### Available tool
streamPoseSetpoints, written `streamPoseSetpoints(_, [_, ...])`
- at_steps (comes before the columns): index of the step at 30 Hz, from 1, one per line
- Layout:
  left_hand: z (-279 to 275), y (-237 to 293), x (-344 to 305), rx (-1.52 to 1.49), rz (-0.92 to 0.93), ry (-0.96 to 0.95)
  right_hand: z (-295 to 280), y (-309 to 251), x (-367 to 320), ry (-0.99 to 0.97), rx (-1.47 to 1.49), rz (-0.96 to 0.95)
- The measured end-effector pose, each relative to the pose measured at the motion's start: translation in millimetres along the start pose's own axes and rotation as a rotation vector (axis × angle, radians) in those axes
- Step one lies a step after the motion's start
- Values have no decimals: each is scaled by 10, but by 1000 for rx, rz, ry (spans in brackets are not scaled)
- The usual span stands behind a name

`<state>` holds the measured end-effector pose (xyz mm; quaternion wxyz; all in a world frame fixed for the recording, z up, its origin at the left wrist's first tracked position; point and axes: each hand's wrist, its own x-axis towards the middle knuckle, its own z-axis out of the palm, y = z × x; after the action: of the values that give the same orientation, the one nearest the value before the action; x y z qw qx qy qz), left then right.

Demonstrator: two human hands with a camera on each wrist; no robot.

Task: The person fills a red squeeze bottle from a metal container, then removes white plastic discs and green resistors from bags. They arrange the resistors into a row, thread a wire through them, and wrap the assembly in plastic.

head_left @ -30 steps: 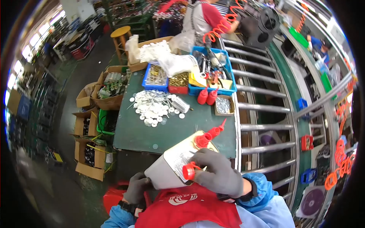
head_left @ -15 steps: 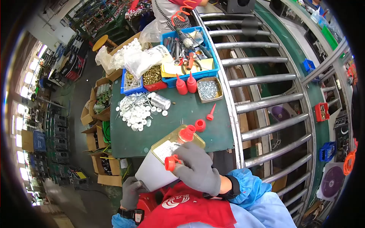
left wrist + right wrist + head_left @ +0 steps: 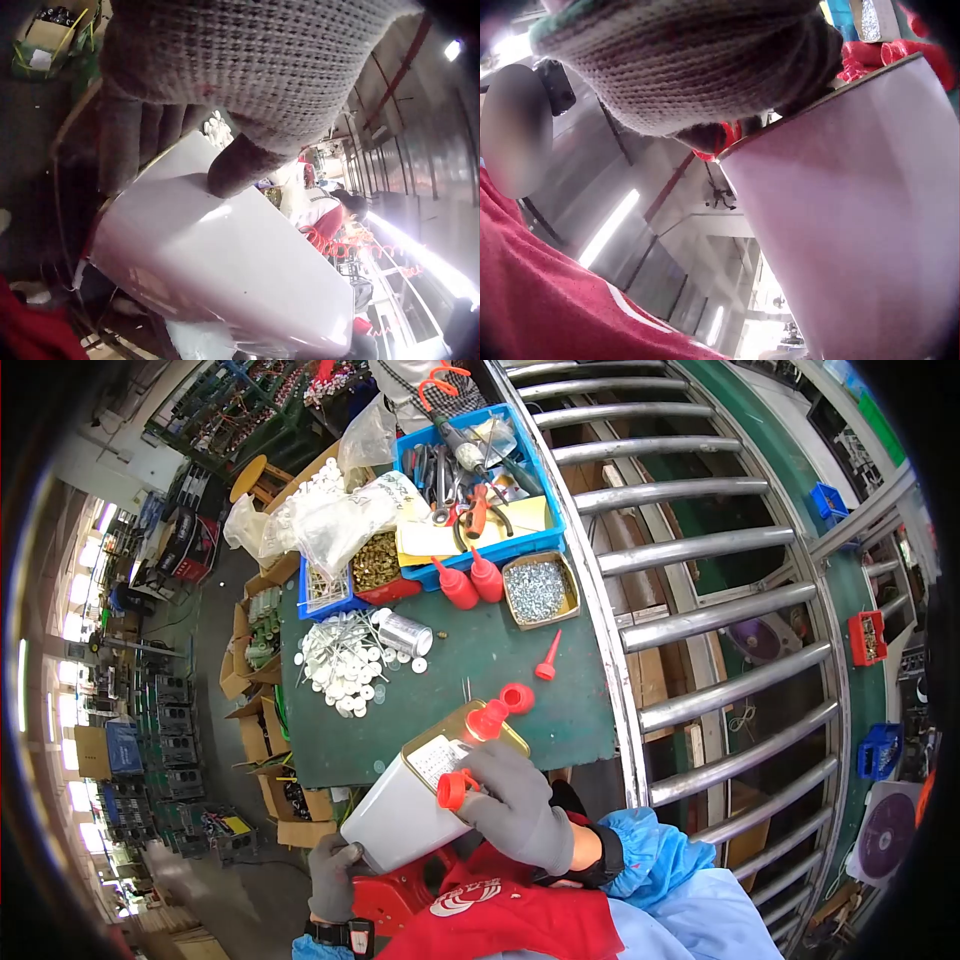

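Observation:
A pale metal can (image 3: 398,818) is tilted, its gold-rimmed top towards the table. My left hand (image 3: 332,878) grips its lower corner; in the left wrist view the thumb of that hand (image 3: 247,82) lies on one face and the fingers on the other side. My right hand (image 3: 515,810) is curled at the can's top edge, with a red cap (image 3: 454,790) by its thumb. From the can's mouth a red spout (image 3: 486,720) points at an uncapped red bottle (image 3: 517,698) on the green table (image 3: 440,680). A loose red nozzle (image 3: 547,662) lies beyond. Any flow cannot be seen.
White discs with pins (image 3: 345,665) and a clear jar (image 3: 405,633) lie on the table. Behind are two red bottles (image 3: 472,582), a box of screws (image 3: 538,592) and a blue tool bin (image 3: 555,540). A roller conveyor (image 3: 735,620) runs along the right.
The head view has shifted, showing the table closer. The can's top now stands nearer the red bottle, and the loose nozzle appears farther from that bottle. Both hands keep their places on the can.

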<state>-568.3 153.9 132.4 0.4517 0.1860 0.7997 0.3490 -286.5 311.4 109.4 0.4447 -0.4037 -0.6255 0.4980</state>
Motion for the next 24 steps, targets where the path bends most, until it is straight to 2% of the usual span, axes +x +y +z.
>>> streamPoseSetpoints(4, [75, 149, -13, 21, -27, 23, -35, 99, 17, 1, -5, -50])
streamPoseSetpoints(7, [95, 258, -38, 37, -45, 35, -65, 97, 31, -6, 35, 37])
streamPoseSetpoints(24, [119, 320, -55, 143, 13, 102, -112, 229, 51, 58, 149, 83])
